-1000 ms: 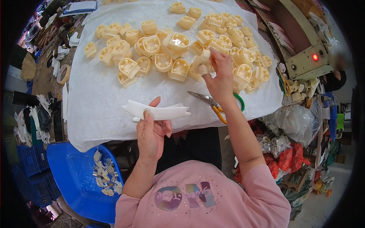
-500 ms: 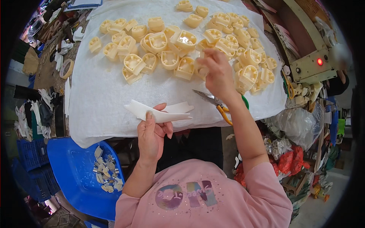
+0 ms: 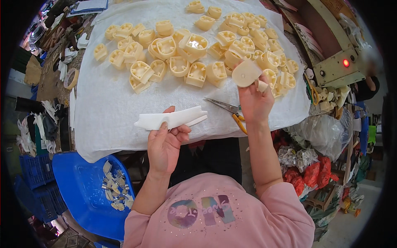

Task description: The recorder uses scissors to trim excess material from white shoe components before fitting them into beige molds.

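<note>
My left hand (image 3: 165,142) grips a stack of white paper-like strips (image 3: 171,119) above the near edge of the white cloth (image 3: 107,107). My right hand (image 3: 254,101) holds up one cream plastic piece (image 3: 246,73), flat side toward me, lifted off the cloth. Behind it lies a heap of several cream plastic pieces (image 3: 194,45) spread over the far part of the cloth. Scissors with yellow handles (image 3: 229,109) lie on the cloth just left of my right wrist.
A blue bin (image 3: 84,192) with pale scraps stands low at the left. A beige machine with a red light (image 3: 337,68) stands at the right. Clear and red plastic bags (image 3: 314,165) pile up at the right. Clutter lines the left table edge (image 3: 53,74).
My right hand has drawn back from the heap toward me, lifting one cream piece off the cloth. My left hand keeps holding the white strips in nearly the same place.
</note>
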Demonstrator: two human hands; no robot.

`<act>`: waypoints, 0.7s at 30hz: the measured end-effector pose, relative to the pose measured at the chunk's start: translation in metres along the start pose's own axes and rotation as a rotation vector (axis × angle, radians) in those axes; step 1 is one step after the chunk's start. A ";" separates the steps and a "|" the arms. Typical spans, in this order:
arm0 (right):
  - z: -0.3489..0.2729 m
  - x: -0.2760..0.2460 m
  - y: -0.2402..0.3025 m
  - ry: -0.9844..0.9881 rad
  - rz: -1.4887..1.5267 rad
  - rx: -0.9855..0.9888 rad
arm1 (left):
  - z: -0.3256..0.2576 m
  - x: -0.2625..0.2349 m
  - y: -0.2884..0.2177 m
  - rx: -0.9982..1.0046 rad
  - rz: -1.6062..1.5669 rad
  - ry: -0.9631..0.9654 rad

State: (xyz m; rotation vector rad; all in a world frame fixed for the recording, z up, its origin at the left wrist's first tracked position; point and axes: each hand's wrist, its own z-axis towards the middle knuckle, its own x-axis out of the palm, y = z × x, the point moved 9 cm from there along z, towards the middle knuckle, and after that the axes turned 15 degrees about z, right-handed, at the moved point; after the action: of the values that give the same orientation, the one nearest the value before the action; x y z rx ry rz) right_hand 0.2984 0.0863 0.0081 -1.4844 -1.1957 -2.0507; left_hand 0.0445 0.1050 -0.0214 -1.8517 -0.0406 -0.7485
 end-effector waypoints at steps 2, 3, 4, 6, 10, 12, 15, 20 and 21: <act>-0.013 0.006 -0.011 0.014 0.171 0.159 | 0.000 0.003 -0.002 -0.014 -0.042 -0.050; -0.023 0.009 -0.018 -0.006 -0.090 0.184 | 0.000 0.000 -0.001 -0.014 -0.040 -0.056; -0.033 0.009 -0.020 -0.028 -0.355 0.201 | 0.000 0.000 -0.002 0.004 -0.017 -0.035; -0.054 0.002 -0.025 0.086 -0.528 0.166 | -0.002 -0.003 -0.002 0.024 0.010 -0.020; -0.084 -0.003 -0.027 0.382 -1.071 0.013 | -0.004 -0.004 -0.001 0.033 0.043 -0.010; -0.099 0.013 -0.027 0.606 -1.493 -0.227 | -0.005 -0.006 0.001 0.025 0.058 -0.004; -0.098 0.026 -0.021 0.523 -1.636 -0.299 | -0.008 -0.010 0.000 0.045 0.053 -0.020; -0.097 0.011 -0.014 0.527 -1.740 -0.066 | -0.011 -0.016 0.004 0.026 0.051 -0.144; -0.099 0.013 -0.010 0.535 -1.733 -0.054 | -0.010 -0.014 0.003 0.024 0.052 -0.157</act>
State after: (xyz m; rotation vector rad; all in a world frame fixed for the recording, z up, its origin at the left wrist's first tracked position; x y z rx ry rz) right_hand 0.2260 0.0173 0.0052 0.6554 -2.4600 -2.9050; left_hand 0.0292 0.0997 -0.0286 -1.8786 -0.1015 -0.5630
